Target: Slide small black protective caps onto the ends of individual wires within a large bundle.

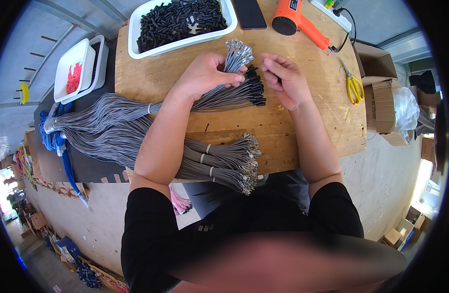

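Observation:
My left hand is closed around a bundle of thin grey wires, whose bare metal terminals stick up past the thumb. Below it, more grey wires lie fanned on the table, their ends covered with black sleeves. Just right of the terminals, my right hand is closed with curled fingers. A small black piece shows between them, its shape mostly hidden. Nearer to me rest several tied bundles of grey wires, with uncovered metal ends.
At the back stands a white tray of loose black sleeves, beside a dark phone. An orange heat gun and yellow-handled scissors lie on the right. A white tray with red pieces is at left; cardboard boxes stand beyond the right edge.

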Demonstrator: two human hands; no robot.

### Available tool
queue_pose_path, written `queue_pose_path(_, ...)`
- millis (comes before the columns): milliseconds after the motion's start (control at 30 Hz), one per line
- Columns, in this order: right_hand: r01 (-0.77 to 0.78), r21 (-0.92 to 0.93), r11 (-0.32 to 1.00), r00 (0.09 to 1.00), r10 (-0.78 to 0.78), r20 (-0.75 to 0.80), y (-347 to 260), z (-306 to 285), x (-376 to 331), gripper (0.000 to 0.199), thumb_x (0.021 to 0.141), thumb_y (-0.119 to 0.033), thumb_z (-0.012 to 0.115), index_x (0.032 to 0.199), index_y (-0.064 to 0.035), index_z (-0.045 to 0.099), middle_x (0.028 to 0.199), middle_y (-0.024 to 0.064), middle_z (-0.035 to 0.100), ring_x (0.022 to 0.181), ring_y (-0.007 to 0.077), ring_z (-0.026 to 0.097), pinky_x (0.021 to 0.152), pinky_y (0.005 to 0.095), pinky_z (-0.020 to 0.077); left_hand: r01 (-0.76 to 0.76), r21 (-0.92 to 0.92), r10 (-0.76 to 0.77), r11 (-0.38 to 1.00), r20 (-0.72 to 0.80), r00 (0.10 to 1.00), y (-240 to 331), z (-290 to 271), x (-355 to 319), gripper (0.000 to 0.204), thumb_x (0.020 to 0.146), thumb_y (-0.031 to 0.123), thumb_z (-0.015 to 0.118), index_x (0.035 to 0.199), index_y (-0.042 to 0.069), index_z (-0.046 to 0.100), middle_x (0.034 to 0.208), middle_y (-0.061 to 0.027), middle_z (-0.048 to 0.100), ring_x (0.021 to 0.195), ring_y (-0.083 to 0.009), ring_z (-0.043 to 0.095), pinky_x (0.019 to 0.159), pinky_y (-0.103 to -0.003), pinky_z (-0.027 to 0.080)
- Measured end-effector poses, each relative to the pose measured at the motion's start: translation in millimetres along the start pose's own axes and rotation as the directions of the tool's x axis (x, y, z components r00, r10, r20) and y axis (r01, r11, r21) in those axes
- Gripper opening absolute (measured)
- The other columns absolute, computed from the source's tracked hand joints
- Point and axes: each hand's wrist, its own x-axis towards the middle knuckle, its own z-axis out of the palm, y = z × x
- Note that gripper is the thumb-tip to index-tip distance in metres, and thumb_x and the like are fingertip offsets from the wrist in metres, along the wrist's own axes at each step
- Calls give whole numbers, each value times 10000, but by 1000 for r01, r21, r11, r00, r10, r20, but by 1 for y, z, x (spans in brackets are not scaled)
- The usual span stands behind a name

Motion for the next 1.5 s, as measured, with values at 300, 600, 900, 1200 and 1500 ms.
queue_pose_path(300, 87, -180, 980, 996, -82, 35, 15, 25, 2, 213, 929, -69, 716, 1112, 24, 661, 844, 8, 651, 629, 30, 459, 536, 190, 340, 13, 135, -28, 991, 110, 994, -1, -5, -1, 230, 872, 154, 765, 1046, 10, 720, 902, -67, 718, 757, -128, 666, 695, -260, 533)
queue_pose_path(600, 98, -149, 984, 995, -99, 0, 13, 22, 1, 160, 936, -51, 699, 1076, 25, 685, 815, -5, 631, 613, 38, 449, 527, 197, 321, -24, 169, 27, 985, -12, 1000, 3, -3, -2, 251, 867, 196, 788, 981, -14, 709, 826, -64, 722, 722, -124, 661, 667, -268, 534)
queue_pose_path(900, 113, -237, 965, 993, -118, -8, 13, 19, -1, 182, 932, -27, 683, 1110, 9, 699, 830, -20, 646, 629, 23, 461, 547, 180, 349, 31, 24, -30, 999, -69, 997, -1, 0, 1, 237, 865, 115, 783, 1027, -37, 701, 840, -85, 718, 704, -125, 661, 652, -255, 548)
queue_pose_path(1200, 243, -490, 837, 961, -275, 7, 11, 22, -5, 178, 904, -16, 710, 1081, -2, 730, 914, 18, 683, 811, 80, 603, 736, 215, 487, 52, 70, -47, 996, -68, 997, -2, 2, 3, 246, 863, 161, 783, 989, -36, 704, 840, -80, 728, 710, -122, 670, 638, -247, 536)
queue_pose_path(1500, 432, -650, 625, 871, -477, 120, 14, 22, -6, 129, 909, -21, 712, 1033, -8, 744, 899, 33, 698, 822, 96, 627, 768, 233, 503, 96, -8, -96, 995, -113, 989, -1, 1, 4, 220, 854, 125, 777, 987, -35, 703, 870, -90, 739, 708, -129, 673, 638, -246, 530)
